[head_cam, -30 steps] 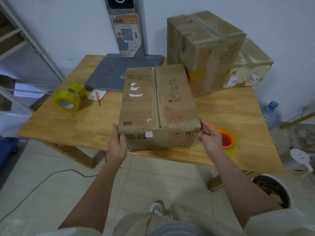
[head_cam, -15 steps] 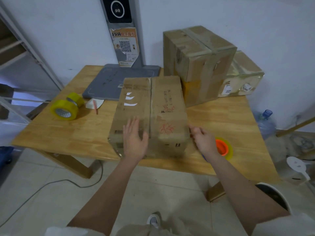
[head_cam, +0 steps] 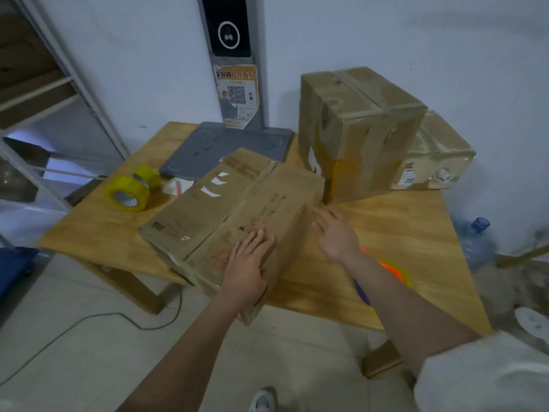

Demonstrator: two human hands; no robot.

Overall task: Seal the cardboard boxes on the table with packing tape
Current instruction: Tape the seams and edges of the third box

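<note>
Taped boxes (head_cam: 359,129) behind, yellow tape rolls (head_cam: 127,193) left, scale (head_cam: 225,147)

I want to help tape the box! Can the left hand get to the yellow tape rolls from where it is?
Probably yes. The left hand lies flat on the box, holding nothing. The yellow tape rolls sit on the table left of the box, and nothing stands between them.

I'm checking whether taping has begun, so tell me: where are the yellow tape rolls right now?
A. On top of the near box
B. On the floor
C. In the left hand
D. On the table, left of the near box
D: the yellow tape rolls sit on the table left of the near box; the left hand lies flat on that box, holding nothing.
</note>
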